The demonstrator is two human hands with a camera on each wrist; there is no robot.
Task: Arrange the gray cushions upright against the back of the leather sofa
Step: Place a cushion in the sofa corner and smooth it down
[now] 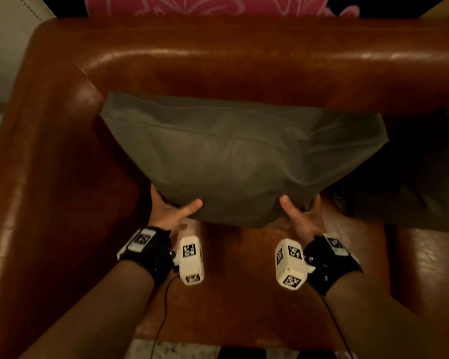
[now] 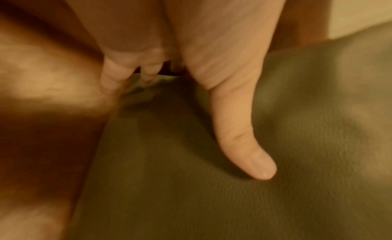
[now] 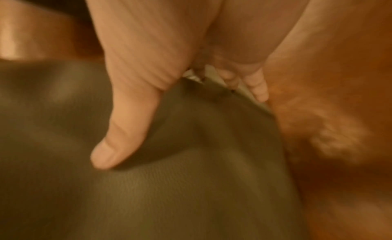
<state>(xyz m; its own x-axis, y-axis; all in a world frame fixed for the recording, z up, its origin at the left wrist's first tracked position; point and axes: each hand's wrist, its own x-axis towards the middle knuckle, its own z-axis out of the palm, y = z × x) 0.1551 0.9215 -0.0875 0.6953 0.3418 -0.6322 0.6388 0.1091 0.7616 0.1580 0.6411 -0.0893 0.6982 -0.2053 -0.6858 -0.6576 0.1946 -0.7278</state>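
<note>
The gray cushion (image 1: 233, 161) lies lengthwise along the sofa (image 1: 244, 66) back near its left armrest, tilted, top edge toward the backrest. The left hand (image 1: 170, 212) and right hand (image 1: 302, 216) pinch its lower corners, thumbs on front, fingers curled behind.

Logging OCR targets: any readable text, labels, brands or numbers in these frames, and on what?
No readable words, brands or numbers.
Wrist camera blocks: black-and-white square marker patterns only, no letters.
Wristband tags: printed marks too blurred to read.
Gray cushion, leather sofa: no label visible.
</note>
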